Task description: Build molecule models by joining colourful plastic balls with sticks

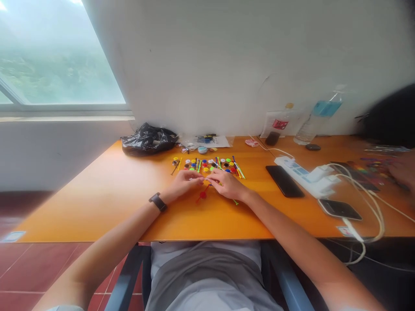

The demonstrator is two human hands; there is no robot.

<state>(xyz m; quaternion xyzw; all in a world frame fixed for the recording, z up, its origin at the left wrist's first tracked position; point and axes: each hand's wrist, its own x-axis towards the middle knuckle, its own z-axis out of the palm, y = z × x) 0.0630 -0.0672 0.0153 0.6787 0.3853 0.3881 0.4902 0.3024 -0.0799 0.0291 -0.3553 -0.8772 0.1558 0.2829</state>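
Head view. Two bare hands work over a brown desk [97,207], meeting close to the sorted plastic parts. The left hand [188,183], with a black watch [158,201] at its wrist, has thumb and fingers drawn together in a pinch. The right hand [225,183] is likewise pinched, its fingertips meeting those of the left. Both appear to grip one small piece [206,178], though it is too small and covered to identify.

A red part [202,195], round in the middle with thin arms, lies on the desk just below the fingertips. A green rod [235,201] shows below the right hand. Beyond the hands, coloured discs [205,164] and rods [239,167] lie in a loose row.

Behind the row stands a small tin [202,150]; a black bag [147,141] lies to its left, near the wall. To the right lie a black phone [284,181], a white power strip [296,172] with plugs and cables, and a second phone [340,209]. A clear bottle [306,129] stands near the wall. At the far right, a co-worker's hand [403,168], blurred, is beside more coloured parts [372,166].
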